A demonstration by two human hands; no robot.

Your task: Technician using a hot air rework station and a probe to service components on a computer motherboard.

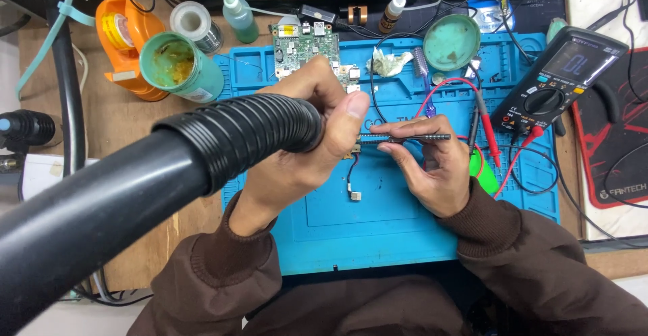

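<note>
My left hand [307, 144] grips the ribbed end of a thick black flexible hose [223, 133] that runs in from the lower left. My right hand [432, 164] holds a thin dark knurled tool [412, 137] level, its tip pointing left at a small component [352, 151] held by my left fingers. A red-and-black wire with a small connector [355, 196] hangs from that component over the blue work mat [378, 228]. A green circuit board [307, 49] lies on the mat's far edge, partly hidden by my left hand.
A multimeter [560, 83] with red and black probes [486, 130] sits at the right. A green flux tub [179, 66], its lid [451, 42], an orange tape dispenser [121, 39], a solder spool [194, 24] and small bottles [237, 15] stand along the back.
</note>
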